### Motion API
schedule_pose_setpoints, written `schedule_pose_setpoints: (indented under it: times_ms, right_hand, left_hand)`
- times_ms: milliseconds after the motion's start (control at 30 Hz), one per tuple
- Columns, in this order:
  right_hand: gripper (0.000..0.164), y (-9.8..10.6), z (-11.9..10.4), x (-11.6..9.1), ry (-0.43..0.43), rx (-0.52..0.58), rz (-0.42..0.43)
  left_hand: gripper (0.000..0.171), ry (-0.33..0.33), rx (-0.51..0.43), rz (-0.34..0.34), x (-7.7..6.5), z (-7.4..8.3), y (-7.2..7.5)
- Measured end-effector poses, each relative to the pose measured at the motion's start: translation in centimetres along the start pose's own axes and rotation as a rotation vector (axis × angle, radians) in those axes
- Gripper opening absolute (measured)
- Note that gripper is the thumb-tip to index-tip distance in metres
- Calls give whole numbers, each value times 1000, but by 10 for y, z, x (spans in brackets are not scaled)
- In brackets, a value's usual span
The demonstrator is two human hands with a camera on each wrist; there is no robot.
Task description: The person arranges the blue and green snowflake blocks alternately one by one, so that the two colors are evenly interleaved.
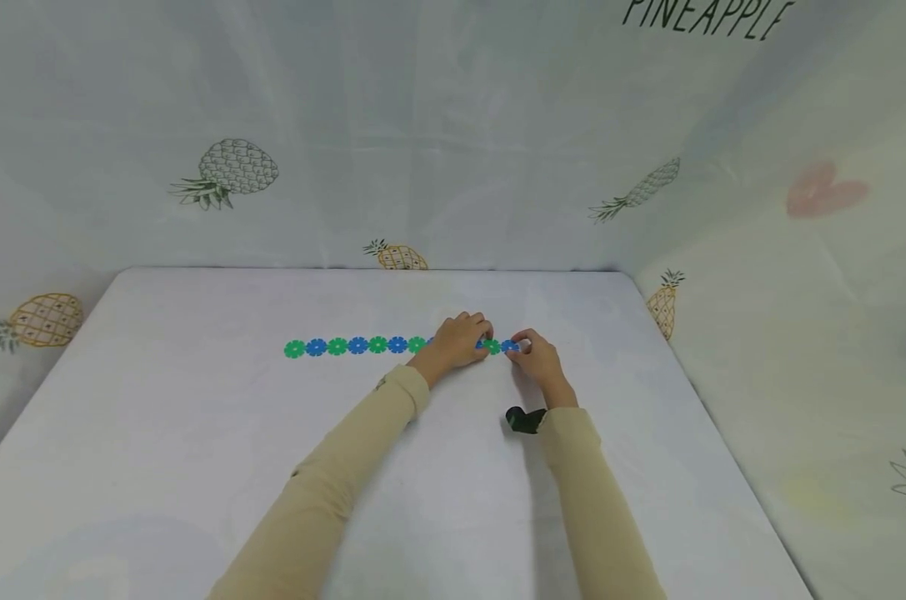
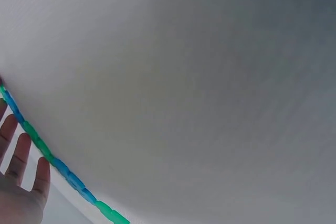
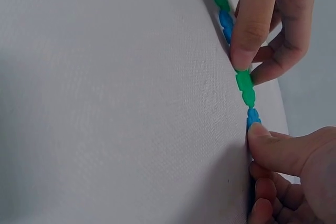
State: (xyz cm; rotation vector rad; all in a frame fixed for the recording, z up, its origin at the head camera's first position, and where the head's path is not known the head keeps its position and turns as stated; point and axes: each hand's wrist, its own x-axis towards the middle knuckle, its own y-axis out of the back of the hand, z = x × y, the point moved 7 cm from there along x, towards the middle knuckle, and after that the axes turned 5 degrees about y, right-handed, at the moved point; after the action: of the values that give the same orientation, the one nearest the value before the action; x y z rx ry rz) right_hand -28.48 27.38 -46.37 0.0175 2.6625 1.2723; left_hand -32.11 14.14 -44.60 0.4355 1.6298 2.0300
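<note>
A straight row of thin flower-shaped discs (image 1: 357,345), alternating green and blue, lies across the table. My left hand (image 1: 458,340) is over the row near its right end. Its thumb and a finger pinch the row just beside a green disc (image 3: 245,88), hiding some pieces. In the left wrist view, other fingers (image 2: 20,158) of that hand reach along the row's edge. At the right end, thumb and fingertips of my right hand (image 1: 538,360) pinch the last blue disc (image 3: 253,116). This blue disc meets the green one; whether they are interlocked I cannot tell.
The white table (image 1: 197,433) has its far edge beyond the row. A cloth backdrop (image 1: 453,167) with pineapple drawings hangs behind and to the sides. Beside my right cuff shows a small dark shiny piece (image 1: 523,420).
</note>
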Motion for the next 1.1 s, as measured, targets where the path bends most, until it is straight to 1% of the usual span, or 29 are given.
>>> schedule_pose_setpoints:
  times_ms: [167,300,600,733,933,1100]
  right_hand:
    - [32,-1,-1,-3,8,-22,-12]
    - [31,-1,0,-5,5,-28,-19]
    - [32,1,-1,-2,12,-30,-17]
    - [34,1,-2,-2,12,-32,-20]
    - [42,1,-1,-5,15,22,-28]
    - [44,4,4,-13,39,65,-14]
  left_hand:
    - [29,3,-1,2,-1,0,-4]
    - [29,-7,-5,20,-2,2,-6]
    - [29,5,12,42,-1,3,-4]
    - [31,10,9,39,-3,2,-3]
    - [43,27,-17,19,-7,-1,-2]
    - [56,9,-53,-45,-18,-2,-3]
